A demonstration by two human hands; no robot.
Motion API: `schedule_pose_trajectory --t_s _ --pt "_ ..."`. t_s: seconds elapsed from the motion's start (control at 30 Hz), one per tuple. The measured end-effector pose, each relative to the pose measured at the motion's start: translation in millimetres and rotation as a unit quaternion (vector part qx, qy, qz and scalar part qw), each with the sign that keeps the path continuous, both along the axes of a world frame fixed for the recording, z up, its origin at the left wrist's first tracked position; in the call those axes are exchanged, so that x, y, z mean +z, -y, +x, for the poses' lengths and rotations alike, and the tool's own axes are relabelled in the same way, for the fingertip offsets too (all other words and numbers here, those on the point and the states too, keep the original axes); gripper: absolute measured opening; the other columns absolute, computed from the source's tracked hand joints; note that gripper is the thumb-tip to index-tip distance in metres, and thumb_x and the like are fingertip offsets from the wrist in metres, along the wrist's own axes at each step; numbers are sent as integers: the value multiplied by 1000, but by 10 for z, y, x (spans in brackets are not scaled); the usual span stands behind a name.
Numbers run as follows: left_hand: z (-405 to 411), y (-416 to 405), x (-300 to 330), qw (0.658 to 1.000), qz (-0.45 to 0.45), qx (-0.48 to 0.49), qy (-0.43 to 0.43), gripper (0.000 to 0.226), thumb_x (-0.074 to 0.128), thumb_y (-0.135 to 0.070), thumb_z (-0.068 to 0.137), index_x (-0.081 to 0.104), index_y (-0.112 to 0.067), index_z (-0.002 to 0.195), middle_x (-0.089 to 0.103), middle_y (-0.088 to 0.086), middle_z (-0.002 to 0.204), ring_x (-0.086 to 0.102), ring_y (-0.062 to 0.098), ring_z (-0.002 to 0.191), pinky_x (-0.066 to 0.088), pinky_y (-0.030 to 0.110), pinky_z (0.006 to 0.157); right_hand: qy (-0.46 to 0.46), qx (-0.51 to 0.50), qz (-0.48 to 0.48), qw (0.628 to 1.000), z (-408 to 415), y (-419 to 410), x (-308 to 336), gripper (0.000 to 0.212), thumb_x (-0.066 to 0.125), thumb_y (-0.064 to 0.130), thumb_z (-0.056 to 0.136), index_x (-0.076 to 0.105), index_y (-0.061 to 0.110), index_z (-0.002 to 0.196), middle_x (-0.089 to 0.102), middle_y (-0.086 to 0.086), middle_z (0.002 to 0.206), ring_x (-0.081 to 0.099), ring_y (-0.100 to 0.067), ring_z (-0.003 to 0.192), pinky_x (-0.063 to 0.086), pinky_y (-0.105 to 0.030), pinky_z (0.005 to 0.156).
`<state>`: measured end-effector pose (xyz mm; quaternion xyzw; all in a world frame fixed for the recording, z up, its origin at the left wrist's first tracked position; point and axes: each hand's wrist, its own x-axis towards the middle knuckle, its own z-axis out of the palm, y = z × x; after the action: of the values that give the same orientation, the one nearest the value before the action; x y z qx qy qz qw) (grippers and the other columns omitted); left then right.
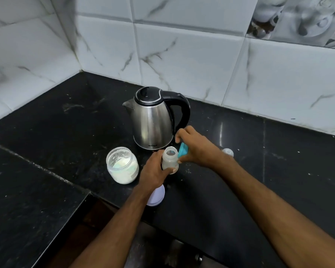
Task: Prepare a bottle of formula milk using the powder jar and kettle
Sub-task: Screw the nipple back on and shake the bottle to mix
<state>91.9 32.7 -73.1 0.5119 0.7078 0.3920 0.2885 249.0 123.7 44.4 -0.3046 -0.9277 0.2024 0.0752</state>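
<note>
A small translucent baby bottle stands open-mouthed on the black counter, and my left hand grips its body. My right hand pinches a teal scoop tilted right beside the bottle's mouth. To the left stands the open glass powder jar, partly filled with white powder. Behind the bottle sits the steel kettle, lid closed, its black handle pointing right. The bottle's clear nipple cap lies on the counter behind my right wrist.
A pale lilac jar lid lies near the counter's front edge, partly under my left forearm. The black counter runs into a tiled corner at the back left. White powder specks dot the counter around the bottle.
</note>
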Motion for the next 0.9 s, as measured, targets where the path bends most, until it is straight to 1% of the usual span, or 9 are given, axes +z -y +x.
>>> schedule_pose_trajectory --t_s 0.1,0.17,0.3,0.4,0.53,0.63,0.73,0.8,0.9 --pt "15 12 37 1000 -4 3 -10 71 68 -56 59 51 -38 125 60 -8 123 60 15 113 52 46 96 54 47 28 997 -123 -26 65 56 81 20 70 43 22 110 43 2 107 52 -19 83 47 -30 71" --pt "21 19 38 1000 -9 6 -13 71 70 -51 62 51 -33 128 60 -7 124 60 15 113 52 47 96 78 65 42 994 -198 -41 112 57 81 20 71 43 22 113 45 3 106 52 -19 82 45 -29 69" --pt "4 20 11 1000 -13 6 -22 68 73 -47 67 51 -32 129 60 -7 123 60 15 112 52 47 95 104 108 39 988 -355 -44 133 57 81 18 74 44 18 118 55 -2 112 54 -19 93 47 -31 75" --pt "5 6 11 999 -19 9 -34 63 79 -30 75 51 -25 131 60 -3 124 60 17 114 51 44 97 126 130 40 983 -435 -42 90 50 80 18 75 49 17 115 56 -3 112 49 -15 93 42 -27 75" --pt "4 -3 6 999 -24 14 -42 60 79 -24 79 51 -20 132 60 0 125 59 17 114 50 39 97 134 131 35 982 -435 -64 56 40 77 20 78 59 17 113 51 -2 118 51 -15 100 43 -26 82" --pt "-2 -2 -4 999 -24 17 -45 61 79 -25 78 51 -20 132 60 2 124 59 19 114 50 43 97 134 138 26 981 -423 -73 63 42 78 18 78 62 17 117 51 -2 121 53 -17 107 49 -32 91" --pt "1 -6 -4 998 -26 18 -50 64 80 -24 78 50 -19 135 60 3 127 58 20 117 49 43 100 125 151 3 981 -415 -100 68 38 76 14 77 66 16 114 55 -2 117 54 -17 107 51 -37 91" --pt "7 -8 5 998 -27 18 -54 65 80 -25 79 49 -19 136 59 3 129 58 20 119 49 42 101 118 154 -7 981 -409 -120 80 38 75 12 77 65 16 114 58 0 113 54 -16 106 52 -38 90" --pt "10 -2 7 998 -22 14 -52 66 80 -27 78 49 -22 136 59 1 130 58 19 118 50 44 100 114 140 -16 984 -396 -127 114 48 74 11 78 58 16 123 57 -2 119 55 -18 107 50 -35 92"
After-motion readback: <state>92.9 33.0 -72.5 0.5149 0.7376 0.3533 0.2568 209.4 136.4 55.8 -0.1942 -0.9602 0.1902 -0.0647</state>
